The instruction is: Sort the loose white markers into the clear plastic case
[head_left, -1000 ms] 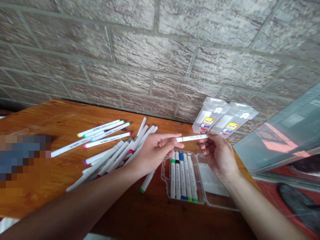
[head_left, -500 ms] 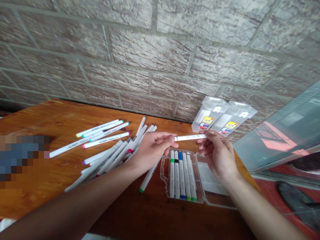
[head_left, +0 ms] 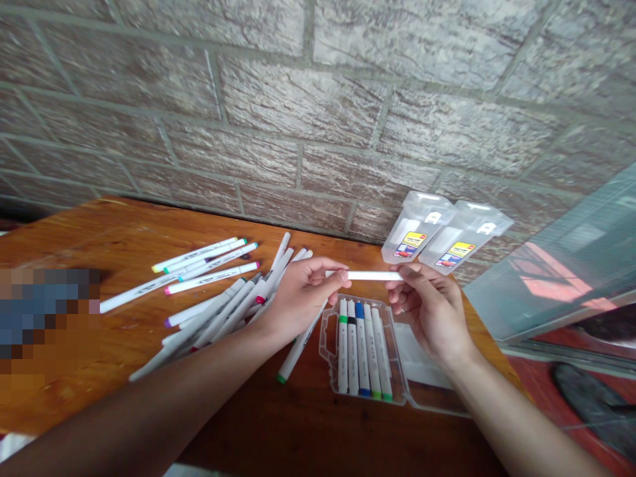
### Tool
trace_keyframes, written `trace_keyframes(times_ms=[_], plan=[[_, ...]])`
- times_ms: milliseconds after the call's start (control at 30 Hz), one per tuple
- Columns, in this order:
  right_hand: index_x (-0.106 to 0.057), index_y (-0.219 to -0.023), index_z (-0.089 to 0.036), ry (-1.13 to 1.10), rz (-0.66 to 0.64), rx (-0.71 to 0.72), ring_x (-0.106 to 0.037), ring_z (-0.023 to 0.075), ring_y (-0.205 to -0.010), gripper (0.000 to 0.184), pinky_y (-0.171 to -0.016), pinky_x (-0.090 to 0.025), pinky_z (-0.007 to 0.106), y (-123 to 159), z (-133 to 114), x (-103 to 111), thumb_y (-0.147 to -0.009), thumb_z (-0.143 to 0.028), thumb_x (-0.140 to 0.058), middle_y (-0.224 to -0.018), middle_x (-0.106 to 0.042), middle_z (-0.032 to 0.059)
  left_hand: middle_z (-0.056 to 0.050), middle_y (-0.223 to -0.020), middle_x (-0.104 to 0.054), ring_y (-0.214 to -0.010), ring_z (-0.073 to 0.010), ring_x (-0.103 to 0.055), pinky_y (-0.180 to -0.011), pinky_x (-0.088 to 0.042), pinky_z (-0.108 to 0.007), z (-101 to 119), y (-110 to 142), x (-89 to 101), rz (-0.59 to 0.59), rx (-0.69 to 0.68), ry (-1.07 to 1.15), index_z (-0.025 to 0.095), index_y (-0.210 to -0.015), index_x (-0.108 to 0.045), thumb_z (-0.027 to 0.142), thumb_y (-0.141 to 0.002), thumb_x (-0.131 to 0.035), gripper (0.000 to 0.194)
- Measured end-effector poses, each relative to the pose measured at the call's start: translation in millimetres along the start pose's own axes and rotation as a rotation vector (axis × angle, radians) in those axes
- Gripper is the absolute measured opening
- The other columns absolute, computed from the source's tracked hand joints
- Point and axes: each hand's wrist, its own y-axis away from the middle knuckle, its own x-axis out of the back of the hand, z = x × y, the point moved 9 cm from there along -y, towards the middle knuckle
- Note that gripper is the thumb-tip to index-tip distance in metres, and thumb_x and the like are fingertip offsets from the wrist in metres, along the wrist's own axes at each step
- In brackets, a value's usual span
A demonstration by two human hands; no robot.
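A white marker [head_left: 370, 275] is held level between both hands, just above an open clear plastic case [head_left: 330, 331]. My left hand [head_left: 298, 298] pinches its left end and my right hand [head_left: 430, 308] pinches its right end. Inside the case lie several markers [head_left: 362, 344] side by side, with green, black and blue caps. A loose heap of white markers [head_left: 228, 305] with coloured caps lies on the wooden table [head_left: 124, 232] to the left of my left hand.
Two closed clear marker boxes [head_left: 442, 235] with yellow labels lean against the brick wall [head_left: 318, 99] at the back right. A glass pane [head_left: 561, 265] borders the table on the right. A pixelated patch covers the table's left edge.
The marker between my hands has shifted slightly left and my right hand has closed in along it. The rest is unchanged.
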Motion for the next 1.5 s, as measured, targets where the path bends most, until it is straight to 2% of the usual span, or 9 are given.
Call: trace_keyframes(times_ms=[167,300,433,667,833,1000,1133,1267,1500], plan=[[-0.079,-0.083,-0.018,0.075,-0.074,0.042,-0.061,0.0103,-0.049,0.02,-0.042,-0.05,0.019,1,-1,-5,-0.075,-0.036,-0.086,-0.069,-0.073,0.0026,-0.005,-0.079,-0.075,-0.057,-0.0102,-0.058,-0.052,-0.041,-0.022,0,2,0.3,-0.006,0.0,-0.053,0.014,-0.096,-0.074,0.038,-0.085,-0.075,0.026],[-0.081,-0.084,-0.018,0.28,-0.1,0.127,-0.061,0.01,-0.049,0.02,-0.045,-0.05,0.019,2,-5,-8,-0.071,-0.03,-0.09,-0.067,-0.073,0.0018,0.0,-0.066,-0.069,-0.052,-0.0088,-0.055,-0.049,-0.039,-0.02,5,2,-1.5,-0.013,-0.005,-0.077,0.014,-0.09,-0.075,0.031,-0.084,-0.076,0.018],[-0.081,-0.084,-0.019,0.431,-0.097,0.233,-0.066,0.0131,-0.057,0.021,-0.054,-0.054,0.023,6,-10,-11,-0.069,-0.029,-0.091,-0.075,-0.078,0.0036,0.003,-0.058,-0.063,-0.05,-0.0081,-0.052,-0.048,-0.038,-0.019,6,2,-4.0,-0.043,-0.039,-0.108,0.013,-0.088,-0.074,0.029,-0.084,-0.077,0.017],[-0.079,-0.087,-0.019,0.645,-0.146,0.32,-0.069,0.018,-0.065,0.023,-0.058,-0.053,0.026,11,-5,-13,-0.075,-0.036,-0.089,-0.079,-0.078,0.0046,-0.001,-0.071,-0.07,-0.059,-0.0107,-0.061,-0.055,-0.046,-0.02,-1,5,-9.6,-0.118,-0.074,-0.09,0.013,-0.092,-0.075,0.034,-0.085,-0.078,0.022],[-0.078,-0.085,-0.019,0.665,-0.136,0.31,-0.069,0.0189,-0.066,0.026,-0.059,-0.052,0.027,10,-3,-11,-0.073,-0.039,-0.091,-0.078,-0.077,0.0041,-0.004,-0.08,-0.073,-0.065,-0.0116,-0.063,-0.059,-0.048,-0.021,-3,9,-13.0,-0.147,-0.097,-0.128,0.014,-0.099,-0.076,0.035,-0.087,-0.076,0.024],[-0.077,-0.083,-0.019,0.699,-0.125,0.309,-0.066,0.0174,-0.062,0.026,-0.056,-0.049,0.026,10,-3,-9,-0.071,-0.038,-0.091,-0.075,-0.076,0.0029,-0.003,-0.08,-0.073,-0.065,-0.0106,-0.063,-0.057,-0.046,-0.019,-1,10,-14.3,-0.148,-0.135,-0.159,0.014,-0.099,-0.076,0.031,-0.088,-0.074,0.02],[-0.077,-0.082,-0.019,0.709,-0.137,0.315,-0.065,0.0162,-0.061,0.023,-0.054,-0.048,0.025,12,-4,-11,-0.074,-0.036,-0.089,-0.073,-0.075,0.0026,-0.002,-0.08,-0.073,-0.066,-0.0104,-0.064,-0.057,-0.046,-0.019,3,10,-14.0,-0.141,-0.159,-0.189,0.015,-0.098,-0.076,0.027,-0.088,-0.073,0.016],[-0.078,-0.086,-0.017,0.714,-0.16,0.34,-0.068,0.0162,-0.064,0.019,-0.058,-0.052,0.024,14,-9,-17,-0.079,-0.034,-0.084,-0.078,-0.077,0.0042,-0.002,-0.081,-0.073,-0.068,-0.0106,-0.065,-0.059,-0.046,-0.018,6,10,-13.1,-0.127,-0.181,-0.197,0.015,-0.096,-0.075,0.026,-0.088,-0.073,0.013],[-0.077,-0.09,-0.017,0.711,-0.185,0.389,-0.07,0.0168,-0.065,0.019,-0.058,-0.053,0.024,17,-13,-21,-0.081,-0.033,-0.083,-0.08,-0.077,0.0044,-0.002,-0.079,-0.073,-0.066,-0.0114,-0.064,-0.058,-0.046,-0.02,6,10,-12.6,-0.127,-0.182,-0.194,0.015,-0.094,-0.076,0.031,-0.089,-0.074,0.016]])
